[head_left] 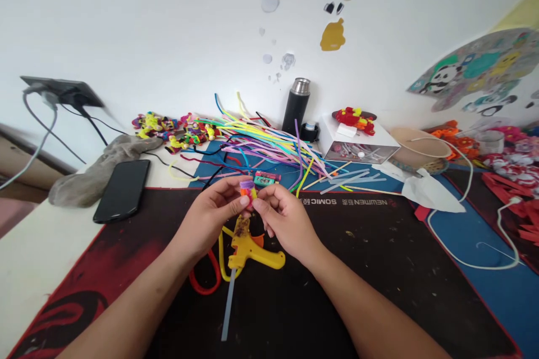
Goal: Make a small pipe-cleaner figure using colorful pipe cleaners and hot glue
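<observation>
Between my two hands, above the black mat, is a small pipe-cleaner figure with a purple top and orange, yellow and pink parts. My left hand pinches its left side between thumb and fingers. On the other side, my right hand grips it with closed fingers, which cover part of it. Just below my hands lies a yellow glue gun with a clear glue stick sticking out of its back. A red pipe cleaner and a yellow pipe cleaner curl on the mat beside it.
Loose pipe cleaners in many colours spread behind my hands, with finished figures to their left. A black phone lies at left. A thermos, a white box and glue sticks are at the back. A white cable loops at right.
</observation>
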Tool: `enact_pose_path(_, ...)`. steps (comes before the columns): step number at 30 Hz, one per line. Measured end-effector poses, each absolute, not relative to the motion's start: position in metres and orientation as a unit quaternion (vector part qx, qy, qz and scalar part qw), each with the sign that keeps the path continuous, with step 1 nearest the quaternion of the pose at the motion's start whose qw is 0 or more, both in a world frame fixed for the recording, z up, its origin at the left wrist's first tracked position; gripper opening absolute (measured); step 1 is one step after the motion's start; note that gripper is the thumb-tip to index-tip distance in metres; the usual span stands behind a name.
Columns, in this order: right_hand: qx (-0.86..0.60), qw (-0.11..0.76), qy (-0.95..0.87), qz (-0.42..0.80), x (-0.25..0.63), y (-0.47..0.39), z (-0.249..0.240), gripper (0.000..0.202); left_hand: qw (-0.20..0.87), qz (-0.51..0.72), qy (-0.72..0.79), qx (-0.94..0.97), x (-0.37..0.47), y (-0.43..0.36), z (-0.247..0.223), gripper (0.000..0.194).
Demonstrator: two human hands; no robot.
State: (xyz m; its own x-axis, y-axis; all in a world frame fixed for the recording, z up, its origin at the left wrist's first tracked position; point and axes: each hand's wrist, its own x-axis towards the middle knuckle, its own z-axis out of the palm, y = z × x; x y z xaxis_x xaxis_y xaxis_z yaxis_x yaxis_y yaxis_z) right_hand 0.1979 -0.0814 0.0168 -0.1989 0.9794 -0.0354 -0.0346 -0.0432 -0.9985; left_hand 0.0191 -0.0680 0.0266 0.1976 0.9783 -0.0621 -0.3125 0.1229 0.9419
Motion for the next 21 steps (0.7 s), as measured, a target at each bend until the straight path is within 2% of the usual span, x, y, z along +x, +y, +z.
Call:
enact_pose_path(3, -0.449, 0.450, -0.529, 0.563, 0.1986, -0.0811, 0.0158, 0.022, 0.646, 0.499, 0.384, 0.431, 0.0201, -0.0672, 0.0263, 0.050)
enact_pose_path(9, -0.455, 0.441, -0.532, 0.561, 0.1976, -0.0814, 0.0146, 0.020, 0.638, 0.496, 0.392, 0.438, 0.0182, -0.0643, 0.0198, 0.044)
enact_pose_path(21, -0.453, 0.442, -0.533, 0.561, 0.1981, -0.0814, 0.0167, 0.026, 0.629, 0.494, 0.409, 0.438, 0.0184, -0.0654, 0.0243, 0.045)
